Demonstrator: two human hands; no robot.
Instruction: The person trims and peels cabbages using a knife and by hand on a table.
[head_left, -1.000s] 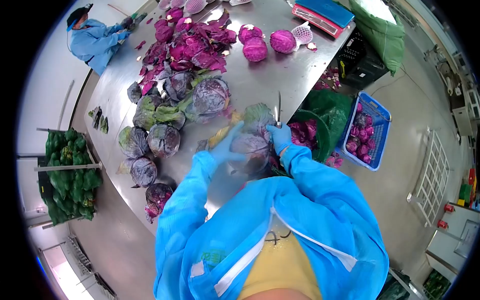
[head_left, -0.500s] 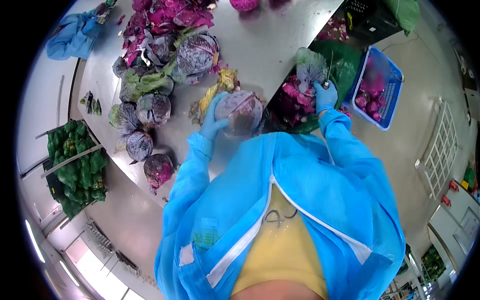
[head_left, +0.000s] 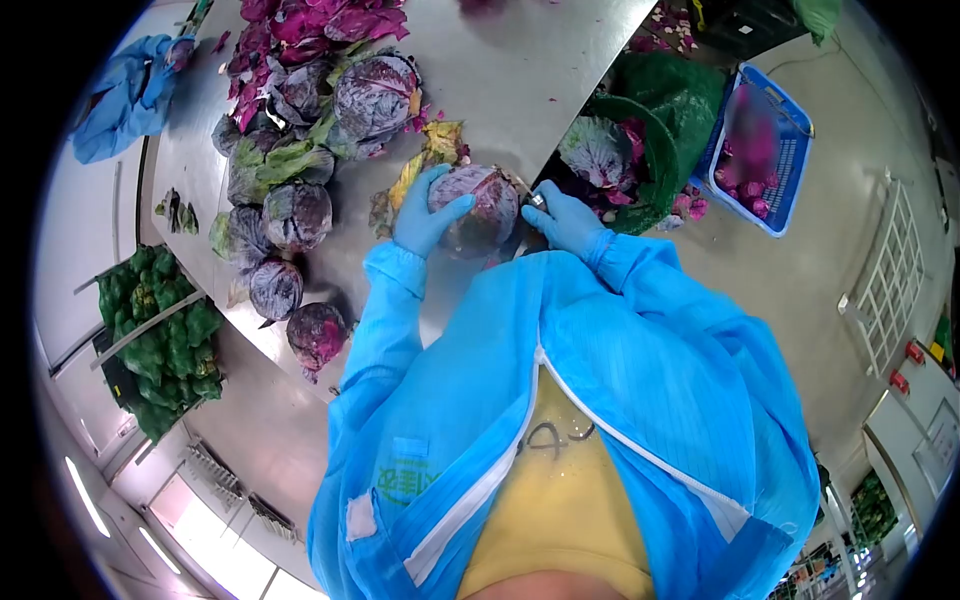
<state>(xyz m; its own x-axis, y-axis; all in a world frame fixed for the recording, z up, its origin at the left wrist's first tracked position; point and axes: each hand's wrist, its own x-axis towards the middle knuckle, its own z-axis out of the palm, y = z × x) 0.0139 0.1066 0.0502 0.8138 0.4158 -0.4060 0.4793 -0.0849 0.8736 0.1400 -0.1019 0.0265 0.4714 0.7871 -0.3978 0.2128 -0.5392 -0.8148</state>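
Note:
On the metal table's near edge sits a red cabbage (head_left: 476, 212), still in its dull purple outer leaves. My left hand (head_left: 427, 212), in a blue glove, grips its left side with thumb and fingers spread around it. At the cabbage's right side, my gloved right hand (head_left: 566, 222) is closed round the handle of a knife (head_left: 537, 200). The blade is thin and hard to make out against the cabbage. Just right of the table edge, a green sack (head_left: 655, 150) stands open, with a large loose cabbage leaf (head_left: 597, 152) and purple scraps inside.
Several whole cabbages (head_left: 297, 216) lie along the table's left side, below a heap of magenta leaves (head_left: 310, 30). Yellowed leaves (head_left: 436, 140) lie behind my cabbage. A blue basket (head_left: 775, 165) of peeled cabbages stands on the floor at right. Green net bags (head_left: 160, 330) are at left.
My right hand with the knife has moved left from the sack to the cabbage. The large outer leaf now lies in the sack. My left hand stays on the cabbage.

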